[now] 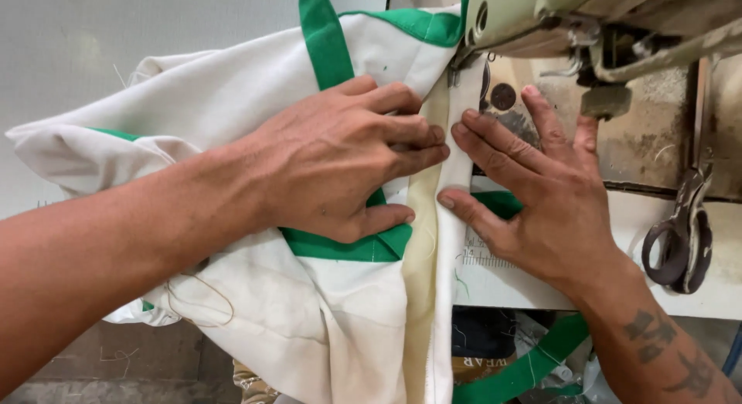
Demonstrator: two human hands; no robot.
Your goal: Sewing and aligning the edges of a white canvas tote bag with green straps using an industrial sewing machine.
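Note:
A white cloth piece (232,87) with green strips (325,40) lies across the sewing table and hangs over its front edge. My left hand (340,156) presses flat on it, fingers pointing right toward a folded cream seam strip (421,218). My right hand (541,187) lies flat on the other side of that strip, fingertips touching the seam edge, thumb on the fabric. The seam runs up under the head of a sewing machine (541,17) at the top. Neither hand grips anything; both hold the cloth down.
Worn grey scissors (684,234) lie on the white table edge (657,296) at the right. The machine's scuffed metal bed (649,141) sits behind my right hand. More green strip and bags (533,365) lie below the table.

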